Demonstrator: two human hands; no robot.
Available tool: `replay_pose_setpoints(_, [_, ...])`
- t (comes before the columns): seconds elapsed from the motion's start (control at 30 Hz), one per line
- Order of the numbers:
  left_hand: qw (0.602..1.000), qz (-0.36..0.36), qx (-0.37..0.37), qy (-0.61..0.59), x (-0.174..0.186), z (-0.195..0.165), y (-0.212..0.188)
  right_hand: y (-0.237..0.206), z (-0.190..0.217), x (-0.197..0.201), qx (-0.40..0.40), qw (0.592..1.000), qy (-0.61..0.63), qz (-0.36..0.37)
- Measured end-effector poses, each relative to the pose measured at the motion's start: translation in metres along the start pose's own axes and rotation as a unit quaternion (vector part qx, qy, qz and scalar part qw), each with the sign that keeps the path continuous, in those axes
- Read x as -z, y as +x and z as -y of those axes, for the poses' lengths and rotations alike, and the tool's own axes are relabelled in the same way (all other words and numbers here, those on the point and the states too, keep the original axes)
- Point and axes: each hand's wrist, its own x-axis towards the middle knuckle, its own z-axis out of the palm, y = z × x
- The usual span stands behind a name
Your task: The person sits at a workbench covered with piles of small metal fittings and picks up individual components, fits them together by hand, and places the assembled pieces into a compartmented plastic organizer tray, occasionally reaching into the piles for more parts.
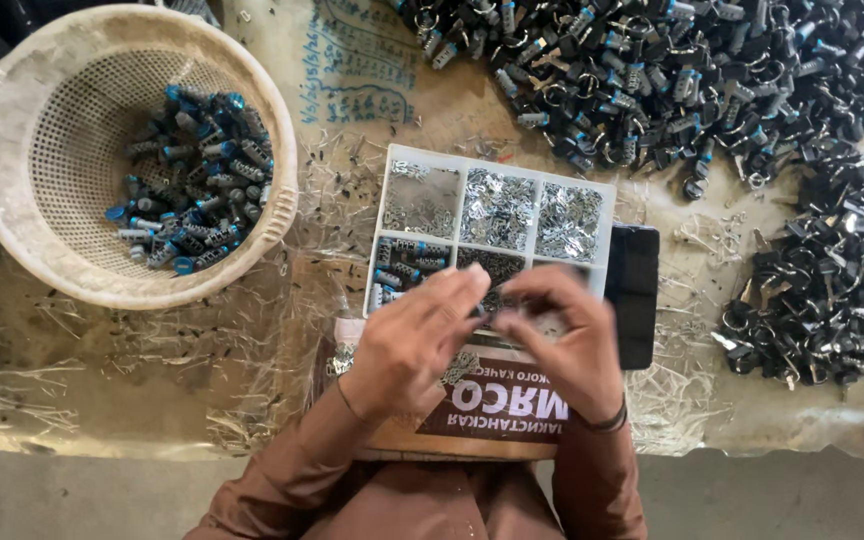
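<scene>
We are looking down at the left hand [414,340] and right hand [564,340], fingertips meeting over the near edge of a white compartment tray [493,165] (what they are pinching is too blurred to tell). The tray is sitting between a round basket [12,230] of blue-tipped parts [192,180] and a dark heap [692,70].

Your left hand [414,340] and right hand [564,345] meet fingertip to fingertip over the white divided tray [497,165], pinching something too small to tell. Basket [12,200] of blue-capped parts [192,180] sits far left; dark parts pile [712,70] lies upper right.
</scene>
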Motion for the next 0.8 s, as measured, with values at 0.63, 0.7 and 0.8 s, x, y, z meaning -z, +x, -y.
replay_pose_setpoints(0.63, [0.979, -0.036, 0.163, -0.115, -0.001, 0.007, 0.002, 0.034, 0.0, -0.023, 0.183, 0.885, -0.422, -0.073])
replay_pose_setpoints(0.7, [0.977, -0.041, 0.166, -0.129, 0.001, 0.009, 0.002, 0.029, 0.0, -0.02, 0.187, 0.894, -0.388, -0.126])
replay_pose_setpoints(0.8, [0.973, -0.038, 0.18, -0.14, 0.003, 0.01, 0.002, 0.019, 0.0, -0.018, 0.149, 0.935, -0.29, -0.137])
